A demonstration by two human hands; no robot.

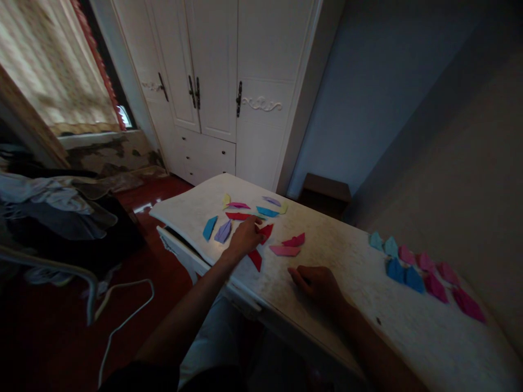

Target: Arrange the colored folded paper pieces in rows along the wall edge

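Observation:
My left hand (pixel 245 238) reaches over the white table, its fingers closed on a red folded paper boat (pixel 267 233). Close around it lie another red paper boat (pixel 255 259), a longer red one (pixel 238 216), a lavender one (pixel 223 231) and a blue one (pixel 210 227). To the right of that hand are a crimson paper boat (pixel 293 240) and a pink one (pixel 285 250). Resting on the tabletop nearer to me, my right hand (pixel 316 283) has curled fingers with nothing visible in them.
Two rows of folded paper boats in light teal, blue (pixel 395 270), pink and magenta (pixel 468 305) stand along the table's right side. Farther back on the table (pixel 196 198) are more boats, one blue (pixel 267 212). A white drawer (pixel 183 256) juts out at the near edge.

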